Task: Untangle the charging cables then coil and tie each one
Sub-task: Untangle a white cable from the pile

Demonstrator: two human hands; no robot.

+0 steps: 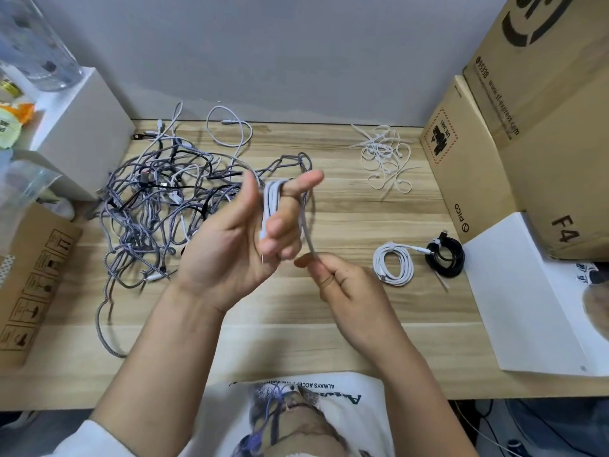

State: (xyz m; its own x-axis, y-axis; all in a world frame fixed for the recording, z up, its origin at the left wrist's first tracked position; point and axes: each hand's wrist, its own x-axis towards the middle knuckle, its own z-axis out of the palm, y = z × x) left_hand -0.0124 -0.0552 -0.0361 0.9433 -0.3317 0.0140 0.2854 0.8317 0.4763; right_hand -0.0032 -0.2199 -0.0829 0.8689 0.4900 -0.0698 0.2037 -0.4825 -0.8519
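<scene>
Wound around the left hand point(237, 239), a white cable point(273, 206) sits in several loops over the index finger and thumb side, the grip closed on the coil above the wooden surface point(346, 308). Its free strand runs down to the right hand point(336, 278), whose thumb and forefinger pinch it. Left of the hands lies a tangle of cables point(158, 206). To the right rest a tied white coil point(393, 263) and, just beside it, a tied black coil point(446, 257); loose white ties point(384, 158) lie farther back.
</scene>
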